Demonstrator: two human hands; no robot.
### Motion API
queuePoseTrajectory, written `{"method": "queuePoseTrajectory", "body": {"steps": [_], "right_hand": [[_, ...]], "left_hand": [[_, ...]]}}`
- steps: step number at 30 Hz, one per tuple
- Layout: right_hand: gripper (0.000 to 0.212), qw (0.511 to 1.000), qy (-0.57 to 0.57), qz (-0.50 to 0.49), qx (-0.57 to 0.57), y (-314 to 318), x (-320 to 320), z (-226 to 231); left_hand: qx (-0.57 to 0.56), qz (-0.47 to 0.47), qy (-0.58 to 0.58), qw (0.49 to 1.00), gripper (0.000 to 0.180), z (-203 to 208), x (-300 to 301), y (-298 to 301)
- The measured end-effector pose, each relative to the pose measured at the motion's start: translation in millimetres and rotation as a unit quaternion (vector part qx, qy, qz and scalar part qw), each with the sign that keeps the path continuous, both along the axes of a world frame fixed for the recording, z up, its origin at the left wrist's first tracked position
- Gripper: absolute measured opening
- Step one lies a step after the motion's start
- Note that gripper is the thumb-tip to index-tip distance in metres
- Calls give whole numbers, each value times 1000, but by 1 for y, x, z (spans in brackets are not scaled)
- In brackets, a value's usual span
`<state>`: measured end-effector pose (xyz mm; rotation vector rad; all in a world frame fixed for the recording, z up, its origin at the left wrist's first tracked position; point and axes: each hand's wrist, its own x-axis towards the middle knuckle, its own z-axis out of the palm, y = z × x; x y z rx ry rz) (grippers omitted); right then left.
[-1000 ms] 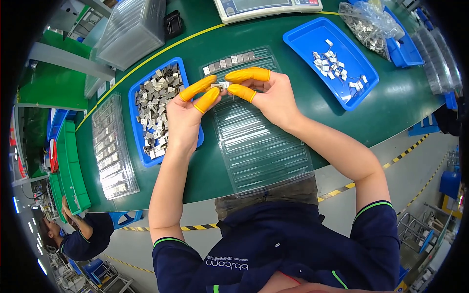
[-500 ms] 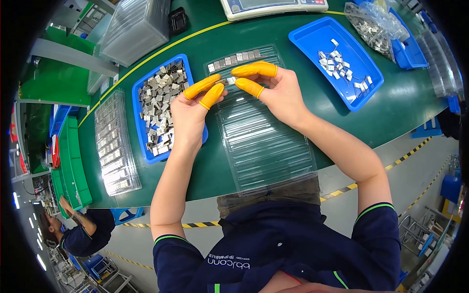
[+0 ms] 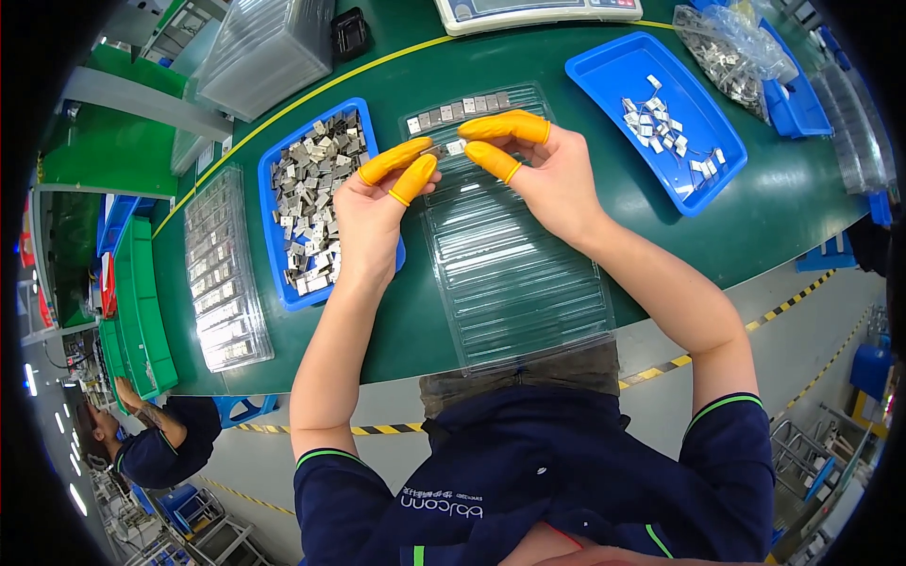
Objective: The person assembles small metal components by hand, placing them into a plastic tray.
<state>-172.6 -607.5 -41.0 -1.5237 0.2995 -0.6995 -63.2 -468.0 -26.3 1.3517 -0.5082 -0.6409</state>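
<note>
Head view, left hand [image 3: 370, 219], right hand [image 3: 559, 184], four yellow-capped fingers [image 3: 412, 179] pinching one small connector [image 3: 455, 147] over one clear tray [image 3: 514, 292]

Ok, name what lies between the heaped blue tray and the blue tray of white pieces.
In the head view, the clear ribbed tray, with the left hand and right hand partly over it.

The left hand [image 3: 370, 215] and the right hand [image 3: 559, 184] are held with yellow-covered thumbs [image 3: 413, 180] and forefingers [image 3: 394, 160] pointed toward each other, and behind these fingers both bare forearms [image 3: 337, 325] are stretched.
</note>
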Motion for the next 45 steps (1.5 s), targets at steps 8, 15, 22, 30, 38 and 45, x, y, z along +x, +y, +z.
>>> {"method": "queuePoseTrajectory", "body": {"steps": [8, 15, 22, 30, 38, 45], "right_hand": [[25, 996, 55, 66, 14, -6, -2, 5], [32, 969, 23, 212, 127, -14, -4, 3], [41, 953, 48, 280, 103, -8, -8, 5], [31, 946, -21, 301, 121, -6, -6, 0], [29, 976, -32, 188, 102, 2, -4, 6], [32, 953, 0, 25, -302, -9, -6, 11]], "left_hand": [[3, -31, -43, 999, 26, -6, -1, 1], [-19, -60, 5, 998, 27, -1, 3, 3], [-72, -173, 79, 979, 52, 3, 9, 6], [-64, -186, 147, 969, 53, 5, 4, 6], [-90, -97, 77, 988, 40, 3, -1, 1], [30, -35, -52, 998, 25, 3, -9, -1]]}}
